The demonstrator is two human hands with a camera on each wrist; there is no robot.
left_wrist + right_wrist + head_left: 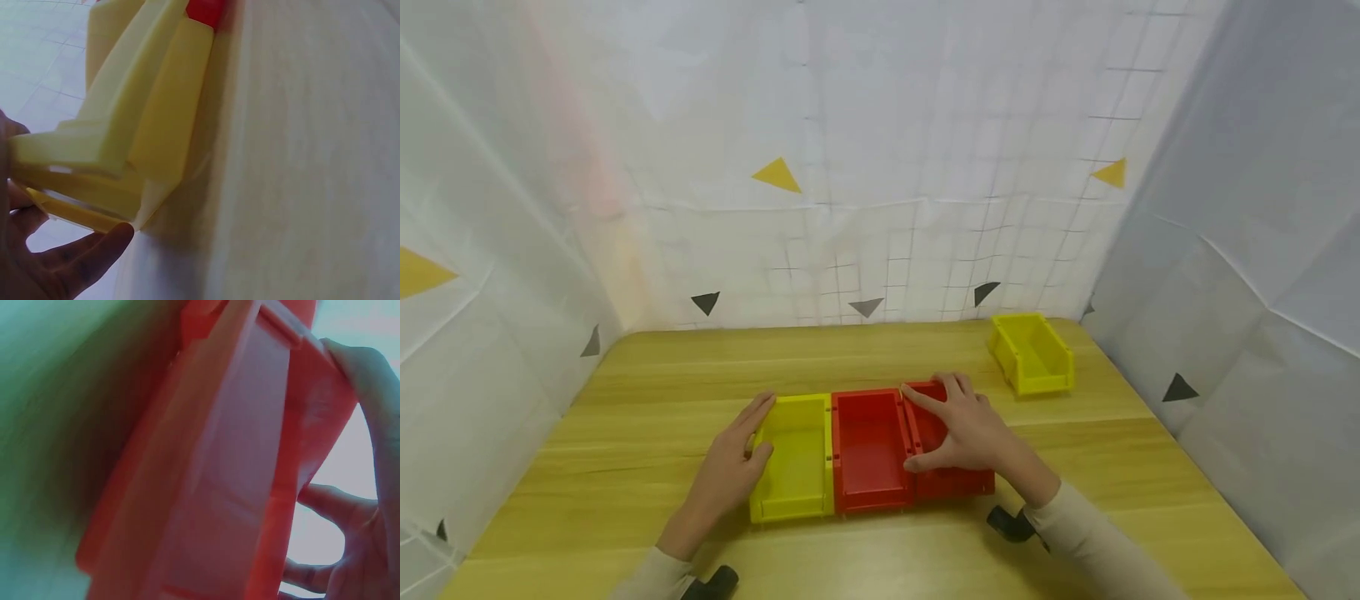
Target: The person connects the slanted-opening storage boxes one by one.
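Note:
A yellow storage bin (pixel 793 458), a middle red storage bin (pixel 871 454) and a right red storage bin (pixel 958 483) stand side by side on the table. My left hand (pixel 730 462) rests against the left side of the yellow bin, its fingers stretched along the wall towards the back corner and its thumb near the rim. Over the right red bin, my right hand (pixel 966 425) holds it with thumb and index finger spread to the rim beside the middle bin. Its other fingers bend over the back edge; their tips are partly hidden.
Another yellow bin (pixel 1033 354) stands apart at the back right of the wooden table (pixel 865 558). White sheeting (pixel 880 250) with yellow and dark triangles encloses the back and sides. Black wrist mounts (pixel 1011 525) sit close to the tabletop.

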